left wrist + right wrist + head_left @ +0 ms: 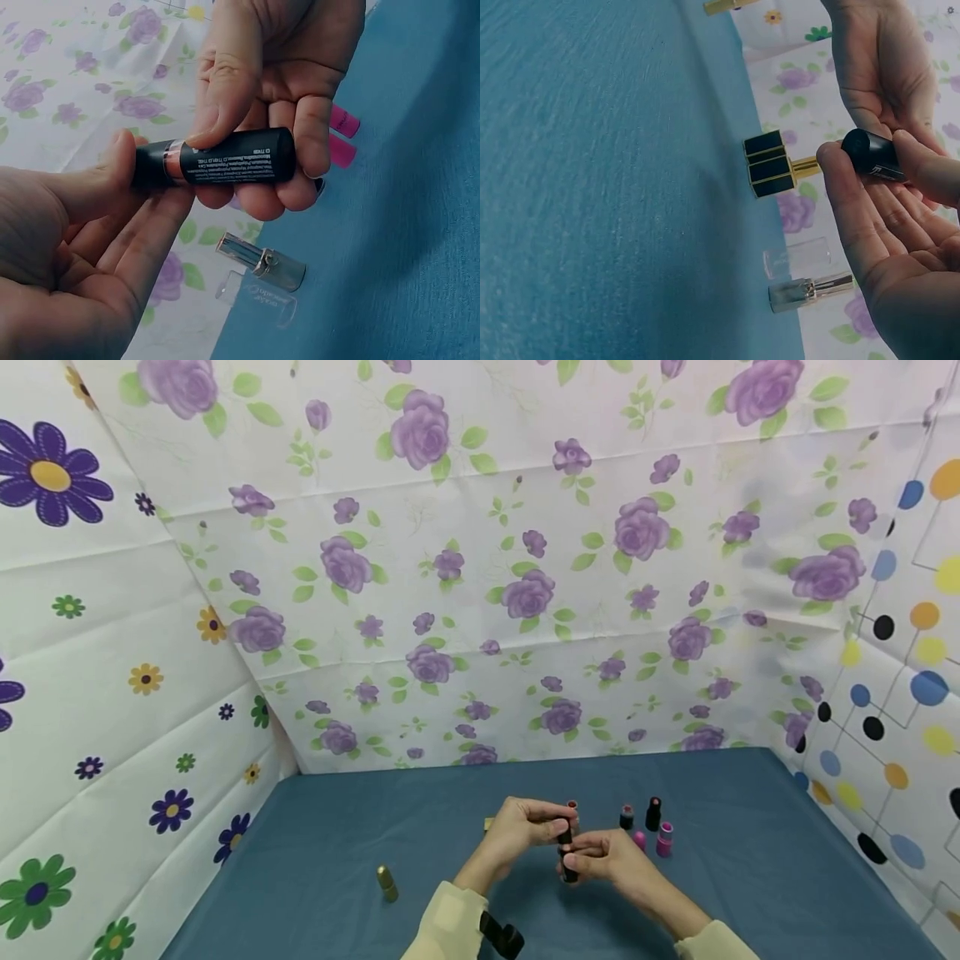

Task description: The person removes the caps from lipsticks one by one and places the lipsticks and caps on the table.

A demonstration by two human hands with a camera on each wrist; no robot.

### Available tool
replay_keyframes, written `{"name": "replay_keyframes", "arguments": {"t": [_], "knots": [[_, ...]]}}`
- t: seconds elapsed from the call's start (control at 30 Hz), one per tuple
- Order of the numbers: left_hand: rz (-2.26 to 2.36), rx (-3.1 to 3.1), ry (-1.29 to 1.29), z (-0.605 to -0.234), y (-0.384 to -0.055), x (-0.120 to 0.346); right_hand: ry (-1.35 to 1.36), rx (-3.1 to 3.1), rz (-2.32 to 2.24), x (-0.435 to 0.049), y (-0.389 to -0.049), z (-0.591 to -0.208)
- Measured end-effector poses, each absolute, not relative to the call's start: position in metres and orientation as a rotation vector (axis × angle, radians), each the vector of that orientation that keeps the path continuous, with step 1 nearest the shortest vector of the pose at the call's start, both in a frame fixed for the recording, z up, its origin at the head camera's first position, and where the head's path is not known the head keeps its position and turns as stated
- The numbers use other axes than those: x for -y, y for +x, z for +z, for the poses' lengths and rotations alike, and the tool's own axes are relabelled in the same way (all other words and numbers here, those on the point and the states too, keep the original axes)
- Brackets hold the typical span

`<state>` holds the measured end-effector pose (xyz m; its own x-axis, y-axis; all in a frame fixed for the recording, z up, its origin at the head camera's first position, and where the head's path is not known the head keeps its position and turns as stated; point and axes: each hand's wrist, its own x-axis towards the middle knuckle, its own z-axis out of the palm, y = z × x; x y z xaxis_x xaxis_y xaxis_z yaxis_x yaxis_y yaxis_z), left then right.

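A black lipstick point(244, 157) with fine white print on its side is held between both hands, standing upright in the head view. My left hand point(516, 833) pinches its upper black end between thumb and fingers. Around the lower, printed part curl the thumb and fingers of my right hand point(613, 862). A coral and silver band point(173, 160) shows between the two black parts in the left wrist view. From the right wrist view, the round black end point(861, 150) pokes out past the right fingertips, while the rest is partly hidden by the hand.
Right of the hands stand a black lipstick point(653, 814), a short dark one point(626, 816) and pink pieces point(664, 840). A gold lipstick point(387, 883) is at left. Past the hands are a silver lipstick point(810, 291), a clear cap point(799, 259) and a black-and-gold lipstick point(769, 165).
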<state>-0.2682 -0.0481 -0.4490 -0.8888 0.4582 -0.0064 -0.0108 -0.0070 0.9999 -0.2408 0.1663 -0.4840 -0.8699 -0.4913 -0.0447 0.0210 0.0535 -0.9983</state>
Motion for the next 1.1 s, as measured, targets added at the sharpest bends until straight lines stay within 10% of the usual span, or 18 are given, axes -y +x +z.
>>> {"name": "replay_keyframes", "arguments": {"t": [1.1], "knots": [[1.526, -2.773, 0.490, -0.484, -0.271, 0.028, -0.146, -2.791, -1.526, -0.153, -0.256, -0.494]]}}
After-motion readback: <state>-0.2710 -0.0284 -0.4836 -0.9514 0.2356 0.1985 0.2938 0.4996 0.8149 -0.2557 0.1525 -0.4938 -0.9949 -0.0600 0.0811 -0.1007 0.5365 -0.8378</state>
